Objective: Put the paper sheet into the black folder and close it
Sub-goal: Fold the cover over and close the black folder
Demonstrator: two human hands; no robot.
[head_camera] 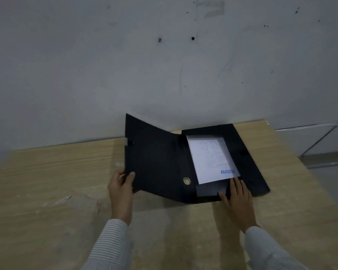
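The black folder (156, 158) lies open on the wooden table, its left cover raised at an angle. A white paper sheet (211, 156) with handwriting and a blue "REJECTED" stamp rests inside the folder's right half. My left hand (121, 186) grips the lower outer edge of the raised cover, thumb on its inner face. Flat, with fingers spread, my right hand (236, 199) presses on the folder's lower inner flap just below the sheet, fingertips touching the sheet's bottom edge. A round metal eyelet (187, 180) sits near the spine.
The wooden table (57, 182) stands against a grey-white wall (125, 65). Its right edge runs diagonally at the right, with floor beyond. Scuffs mark the tabletop left of my left hand.
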